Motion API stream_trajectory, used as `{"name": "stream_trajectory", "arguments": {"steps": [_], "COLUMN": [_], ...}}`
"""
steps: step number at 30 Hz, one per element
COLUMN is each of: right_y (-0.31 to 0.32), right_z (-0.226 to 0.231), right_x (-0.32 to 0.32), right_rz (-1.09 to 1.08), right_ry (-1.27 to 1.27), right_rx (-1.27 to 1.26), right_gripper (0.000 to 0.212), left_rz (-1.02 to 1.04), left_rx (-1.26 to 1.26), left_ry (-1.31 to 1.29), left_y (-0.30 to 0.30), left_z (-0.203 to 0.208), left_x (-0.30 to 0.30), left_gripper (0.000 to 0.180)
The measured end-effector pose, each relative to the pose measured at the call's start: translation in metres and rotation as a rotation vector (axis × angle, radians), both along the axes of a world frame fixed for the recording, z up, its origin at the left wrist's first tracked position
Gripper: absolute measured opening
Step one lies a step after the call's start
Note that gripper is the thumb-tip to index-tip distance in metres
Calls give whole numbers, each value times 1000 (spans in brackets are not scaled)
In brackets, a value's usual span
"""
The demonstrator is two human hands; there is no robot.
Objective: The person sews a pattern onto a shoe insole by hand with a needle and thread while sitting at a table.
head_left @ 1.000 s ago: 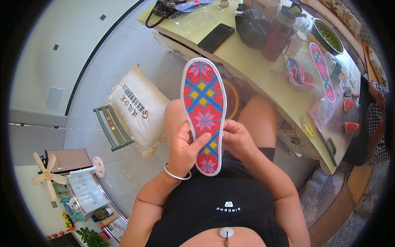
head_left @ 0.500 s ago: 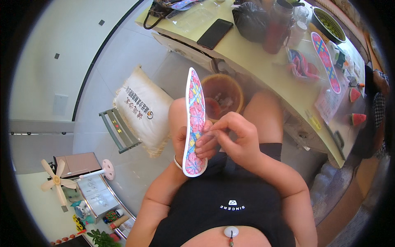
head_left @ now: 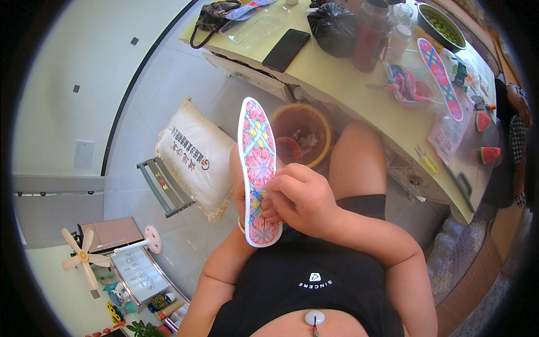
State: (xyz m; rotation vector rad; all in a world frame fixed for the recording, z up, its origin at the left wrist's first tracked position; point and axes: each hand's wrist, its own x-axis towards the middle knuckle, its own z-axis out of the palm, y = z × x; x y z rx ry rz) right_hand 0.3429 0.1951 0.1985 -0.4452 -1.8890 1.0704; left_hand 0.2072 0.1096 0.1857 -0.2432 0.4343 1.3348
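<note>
Red-blue-yellow patterned insole (head_left: pixel 257 154): in left hand, well clear of table (head_left: pixel 337 78) | left hand (head_left: pixel 240 196): clamped round lower half | right hand (head_left: pixel 306 197): against face, fingertips hidden, grip can't tell | likely light, springy-stiff, grippy, sturdy; hold by white edges (head_left: pixel 242 149)

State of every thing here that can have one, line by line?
Red-patterned, white-edged insole: held up, tilted
Left hand: gripping it
Right hand: fingers bent over it
Second, flower-patterned insole: lying flat
Black rectangular phone: flat, screen dark
Clear plastic tray: holding pink strands
Dark oval basket: open, green fruit inside
Yellow-rimmed round bin: open, scraps inside
Beige fan: unclear whether turning
</note>
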Motion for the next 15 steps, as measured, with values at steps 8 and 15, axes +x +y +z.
{"name": "stream_trajectory", "arguments": {"steps": [8,15], "right_y": [2,10], "right_z": [0,-7], "right_x": [0,7], "right_rz": [-60,-30], "right_ry": [15,67], "right_rx": [88,-183], "right_gripper": [11,9], "left_rz": [-10,59], "left_rx": [67,72], "left_ry": [-39,548], "left_y": [-2,11], "left_z": [-10,5], "left_x": [-3,1], "left_gripper": [51,27]}}
